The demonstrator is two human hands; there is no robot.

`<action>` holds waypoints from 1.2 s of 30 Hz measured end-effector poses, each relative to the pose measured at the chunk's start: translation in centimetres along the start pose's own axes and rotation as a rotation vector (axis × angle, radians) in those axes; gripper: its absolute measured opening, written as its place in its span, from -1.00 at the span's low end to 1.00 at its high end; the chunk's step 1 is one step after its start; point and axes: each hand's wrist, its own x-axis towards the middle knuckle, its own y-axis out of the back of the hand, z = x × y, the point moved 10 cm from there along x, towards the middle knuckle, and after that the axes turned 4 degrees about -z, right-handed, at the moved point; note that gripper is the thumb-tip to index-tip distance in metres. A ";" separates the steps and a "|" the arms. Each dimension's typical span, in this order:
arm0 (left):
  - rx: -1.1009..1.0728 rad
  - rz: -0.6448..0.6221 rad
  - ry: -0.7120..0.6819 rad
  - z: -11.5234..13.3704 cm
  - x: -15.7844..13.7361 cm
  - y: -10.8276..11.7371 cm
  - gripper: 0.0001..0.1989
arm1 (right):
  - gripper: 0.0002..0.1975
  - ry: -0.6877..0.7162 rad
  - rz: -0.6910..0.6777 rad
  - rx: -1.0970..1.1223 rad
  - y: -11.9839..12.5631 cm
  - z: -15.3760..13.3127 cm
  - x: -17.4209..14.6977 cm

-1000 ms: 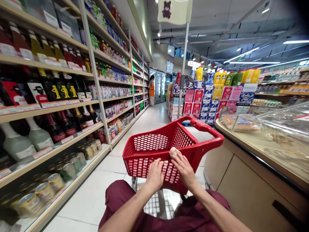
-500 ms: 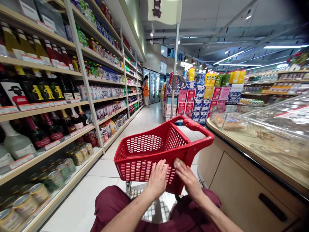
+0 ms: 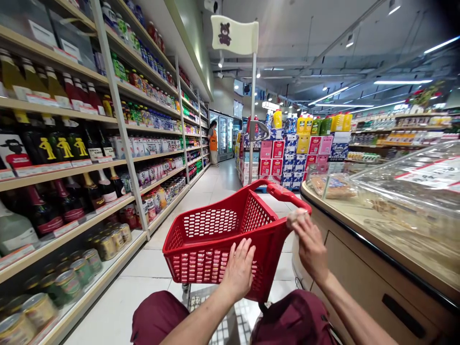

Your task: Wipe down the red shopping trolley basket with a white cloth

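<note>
A small red shopping cart [image 3: 215, 249] with a perforated plastic basket stands crosswise in front of my knees. My left hand [image 3: 239, 268] lies flat against the basket's near side, fingers stretched out. A whitish crumpled cloth [image 3: 297, 215] is under the fingers of my right hand [image 3: 312, 244], pressed to the cart's upper right corner where the red handle [image 3: 287, 194] begins. The inside of the basket that shows holds nothing. From the cart rises a pole with a cream bear flag [image 3: 235, 34].
Drink shelves [image 3: 143, 158] line the left side. A glass-topped display counter [image 3: 359, 230] stands close on the right. Stacked drink cartons [image 3: 287, 153] are ahead. A person in an orange vest [image 3: 213, 139] stands far down the tiled aisle [image 3: 208, 189].
My right hand has moved up and right with the cloth, from the basket's side to the corner by the handle. My left hand stays on the side. The view has tilted up slightly.
</note>
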 end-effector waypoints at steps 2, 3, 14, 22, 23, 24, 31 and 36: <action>-0.004 0.025 -0.019 0.4 0.2 0.5 -0.30 | -0.60 -0.006 0.052 -0.005 0.5 -0.1 0.7; -0.006 0.028 -0.026 0.4 0.1 0.7 -0.30 | -0.59 0.030 0.021 0.006 0.0 -0.8 0.3; 0.200 0.044 0.014 -2.2 -2.4 1.0 -0.30 | -0.55 0.211 -0.142 -0.004 -3.5 -6.0 -2.5; 0.456 0.156 0.038 -4.2 -4.0 1.2 -0.40 | -0.53 0.243 -0.135 0.033 -4.7 -9.0 -2.1; 0.470 0.164 0.044 -4.4 -4.2 1.2 -0.39 | -0.52 0.253 -0.134 0.037 -5.0 -9.4 -2.2; 0.484 0.170 0.047 -4.7 -4.5 1.2 -0.39 | -0.52 0.275 -0.146 0.039 -5.5 -9.9 -2.7; 0.543 0.179 0.103 -7.1 -6.9 1.7 -0.39 | -0.55 0.336 -0.210 0.120 -7.4 -14.4 -3.4; 0.562 0.191 0.166 -8.5 -8.4 2.4 -0.37 | -0.58 0.422 -0.188 0.163 -9.0 -17.8 -3.7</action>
